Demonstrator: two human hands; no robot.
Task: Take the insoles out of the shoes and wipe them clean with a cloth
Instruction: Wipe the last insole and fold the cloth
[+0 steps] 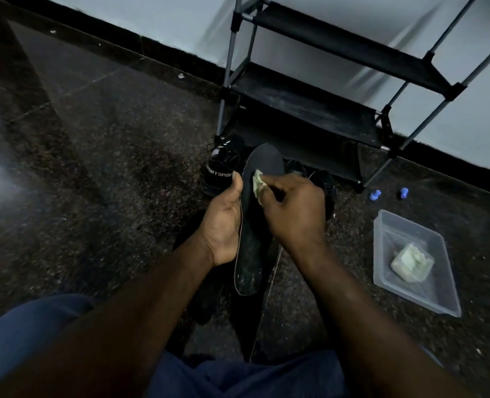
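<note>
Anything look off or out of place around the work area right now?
Nothing spilled or damaged. Two small blue pieces lie loose on the floor beside the shoe rack; what they are is unclear. The insole in the left hand shows pale specks at its heel end; the cloth in the right hand is near the toe.

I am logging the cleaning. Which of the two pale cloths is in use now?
The cloth pinched by the right hand against the insole; the other cloth lies untouched in the clear tray.
</note>
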